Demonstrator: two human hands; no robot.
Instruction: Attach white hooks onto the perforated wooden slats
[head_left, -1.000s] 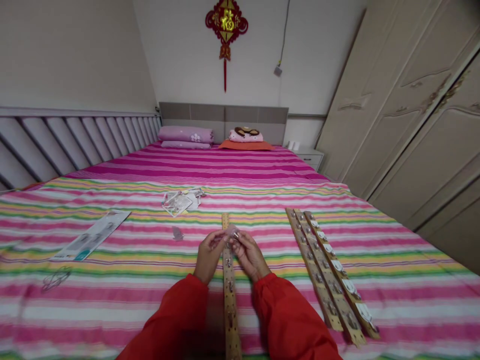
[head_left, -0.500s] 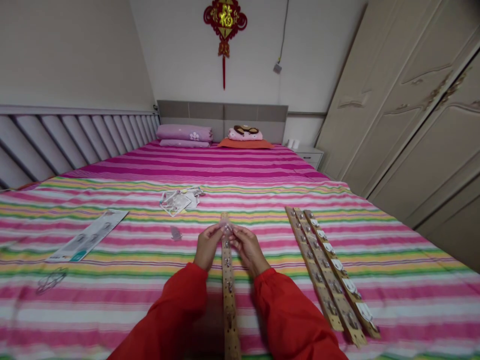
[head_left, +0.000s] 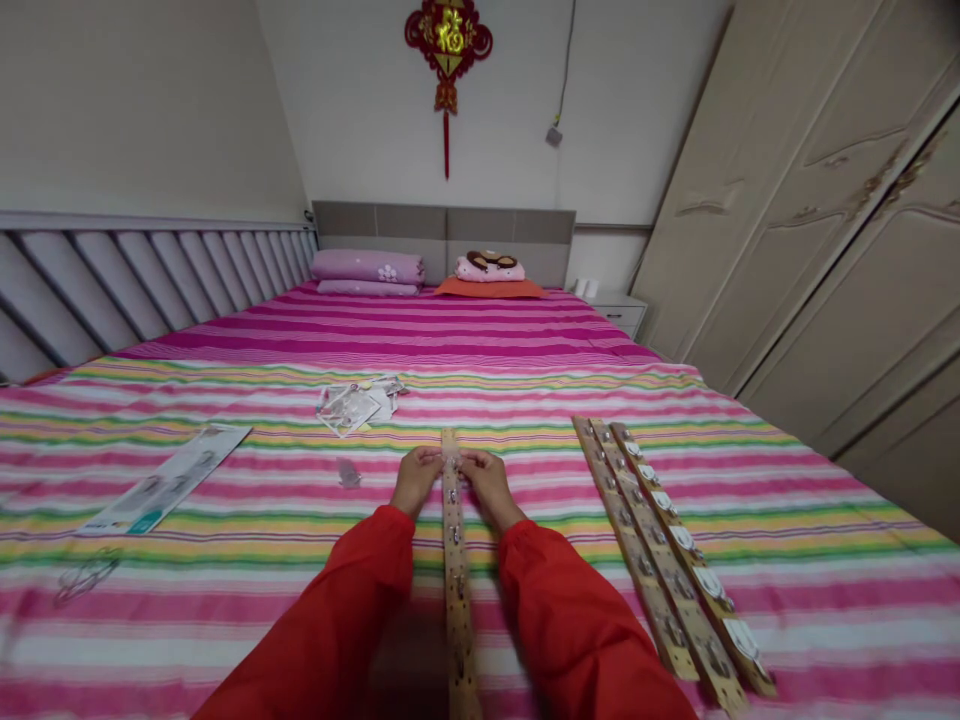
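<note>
A narrow wooden strip [head_left: 456,570] lies lengthwise before me on the striped bedspread, bearing a row of small metal hooks [head_left: 454,535]. Near its far end sits a small clear-backed hook [head_left: 451,461]. My left hand [head_left: 415,482] pinches this piece from the left, thumb and fingertips together. From the right, my right hand [head_left: 487,486] pinches its other edge, fingers bent. The fingertips partly cover the hook, so its exact seat on the wood is hard to make out.
Three more hook-bearing wooden strips [head_left: 660,540] lie at right, one with white-backed hooks. At left are a packaged hook card [head_left: 169,480] and a wire-like loop [head_left: 88,575]. Clear film [head_left: 349,473] and a pile of wrappers [head_left: 360,405] lie beyond my left hand.
Both hands have lowered the clear-backed hook onto the wooden strip and drawn slightly apart to its two sides. The view has shifted slightly.
</note>
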